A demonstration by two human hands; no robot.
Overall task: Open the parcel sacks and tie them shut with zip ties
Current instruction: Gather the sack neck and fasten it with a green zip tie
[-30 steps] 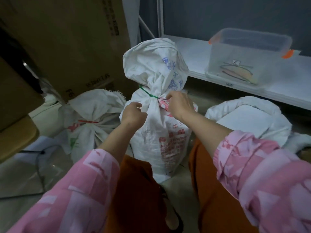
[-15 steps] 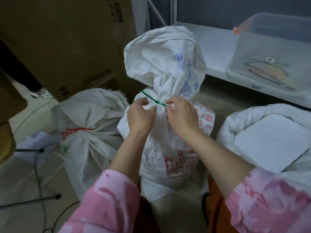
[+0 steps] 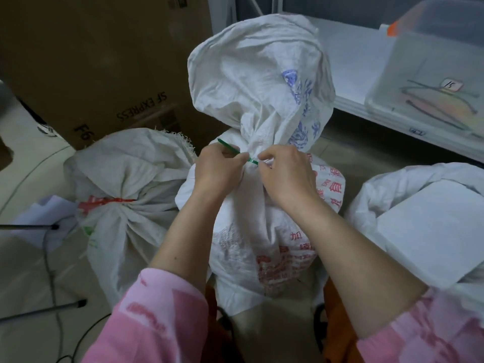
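at the centre of the view, the crinkled white woven-plastic parcel sack with red print (image 3: pixel 264 231) stands between the knees, its gathered neck ringed by a thin green plastic zip tie (image 3: pixel 237 152). since a second ago both hands have closed in on that neck: the left hand (image 3: pixel 218 171) pinches the stiff tail, which points to 10 o'clock, while the right hand (image 3: pixel 286 176) curls at the neck, seemingly on the lock end, so cinching looks under way. at 9 o'clock a soft bunched white sack tied in red (image 3: pixel 125 195) slumps.
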